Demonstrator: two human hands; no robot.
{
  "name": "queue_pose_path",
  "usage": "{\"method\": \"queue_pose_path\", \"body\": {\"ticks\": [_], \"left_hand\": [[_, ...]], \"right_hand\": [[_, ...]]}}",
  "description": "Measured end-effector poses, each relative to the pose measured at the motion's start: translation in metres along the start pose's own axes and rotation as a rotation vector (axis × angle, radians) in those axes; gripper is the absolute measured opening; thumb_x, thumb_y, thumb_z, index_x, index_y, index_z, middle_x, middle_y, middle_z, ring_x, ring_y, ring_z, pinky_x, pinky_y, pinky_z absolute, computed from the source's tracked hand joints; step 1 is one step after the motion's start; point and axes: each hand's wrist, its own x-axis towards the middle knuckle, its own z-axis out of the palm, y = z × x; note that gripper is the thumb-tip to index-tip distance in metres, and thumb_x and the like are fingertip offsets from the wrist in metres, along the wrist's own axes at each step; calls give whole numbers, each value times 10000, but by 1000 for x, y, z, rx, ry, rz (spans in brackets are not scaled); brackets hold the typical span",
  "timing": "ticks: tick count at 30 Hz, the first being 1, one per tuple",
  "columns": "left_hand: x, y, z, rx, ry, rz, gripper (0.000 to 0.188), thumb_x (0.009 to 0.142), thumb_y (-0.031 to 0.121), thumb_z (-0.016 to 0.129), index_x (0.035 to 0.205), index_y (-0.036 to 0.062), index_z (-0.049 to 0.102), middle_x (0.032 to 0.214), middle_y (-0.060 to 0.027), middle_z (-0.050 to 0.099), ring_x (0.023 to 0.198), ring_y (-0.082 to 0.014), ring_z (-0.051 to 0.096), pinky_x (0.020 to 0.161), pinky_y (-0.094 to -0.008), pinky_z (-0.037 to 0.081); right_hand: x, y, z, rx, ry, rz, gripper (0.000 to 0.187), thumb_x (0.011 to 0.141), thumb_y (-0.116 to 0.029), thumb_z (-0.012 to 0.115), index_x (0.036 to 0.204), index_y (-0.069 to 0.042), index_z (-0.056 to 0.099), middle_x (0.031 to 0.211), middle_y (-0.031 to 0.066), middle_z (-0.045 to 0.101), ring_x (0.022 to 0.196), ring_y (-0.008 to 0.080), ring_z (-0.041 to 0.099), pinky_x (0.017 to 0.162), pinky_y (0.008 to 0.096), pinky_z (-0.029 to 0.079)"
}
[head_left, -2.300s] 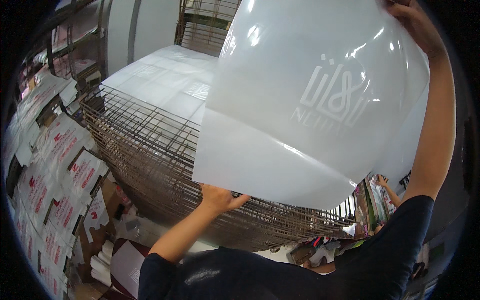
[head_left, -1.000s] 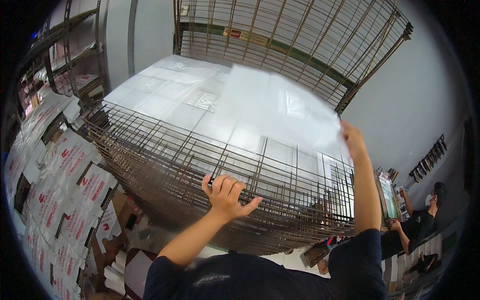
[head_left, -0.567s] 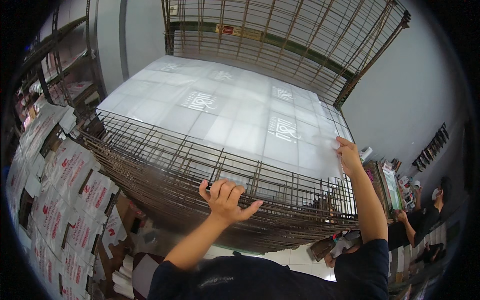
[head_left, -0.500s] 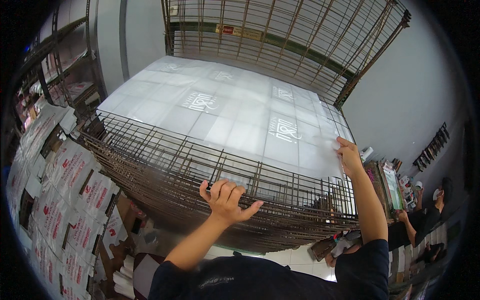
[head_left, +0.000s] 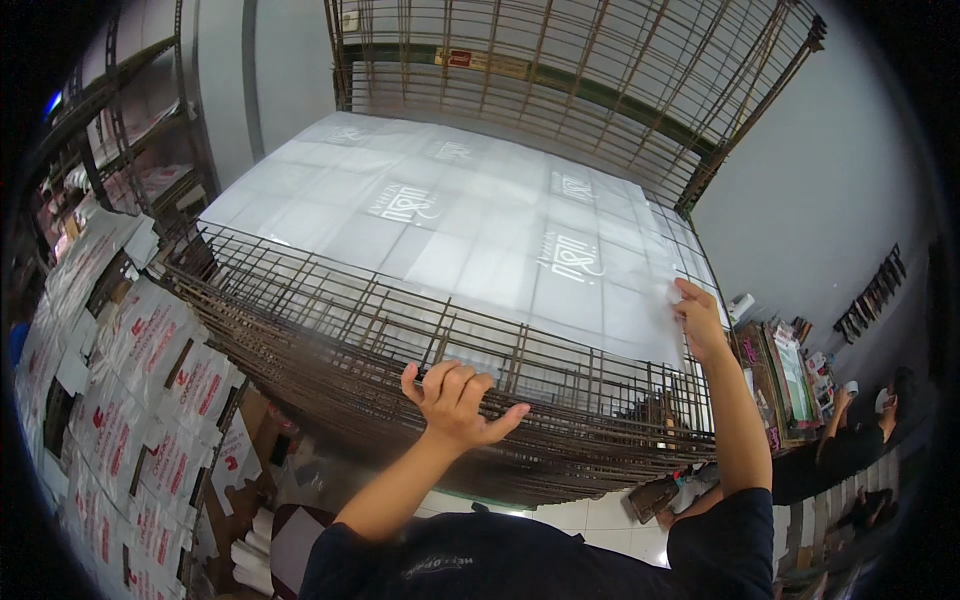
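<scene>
A large translucent white sheet (head_left: 480, 250) with several printed white marks lies over a brown wire rack (head_left: 290, 290). Beneath it the wire grid shows through. At the sheet's right edge, my right hand (head_left: 700, 315) is closed in a pinch on it, thumb against fingers. My left hand (head_left: 455, 400) rests on the rack's front edge, its fingers draped over the wires and the thumb stretched out to the right. The fingertips on the wires are partly hidden.
Another wire grid (head_left: 560, 60) stands tilted up behind the sheet. Plastic-wrapped packs with red print (head_left: 150, 400) are stacked at the left, below a metal shelf (head_left: 130, 150). On the right, a person in dark clothes (head_left: 855, 450) is near a cluttered table (head_left: 790, 380).
The view has shifted slightly. Both my hands keep nearly the same places on the rack and sheet. At the right, the other person's hand has moved up.
</scene>
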Motion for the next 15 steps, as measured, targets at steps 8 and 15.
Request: {"method": "queue_pose_path", "body": {"ticks": [8, 15], "left_hand": [[-1, 2, -2, -11, -27, -19, 496, 760, 642, 606, 761, 149, 554, 904, -42, 491, 1045, -247, 451, 1107, -549, 81], [1, 2, -4, -12, -38, -21, 498, 752, 637, 618, 788, 143, 562, 899, -40, 490, 1041, -249, 446, 1097, -553, 89]], "right_hand": [[-3, 0, 0, -35, -19, -6, 581, 771, 50, 499, 1350, 94, 466, 1250, 202, 537, 892, 198, 604, 740, 294, 473], [2, 8, -3, -40, -12, -38, 599, 770, 44, 510, 1367, 65, 464, 1286, 221, 501, 941, 207, 589, 748, 298, 470]]}}
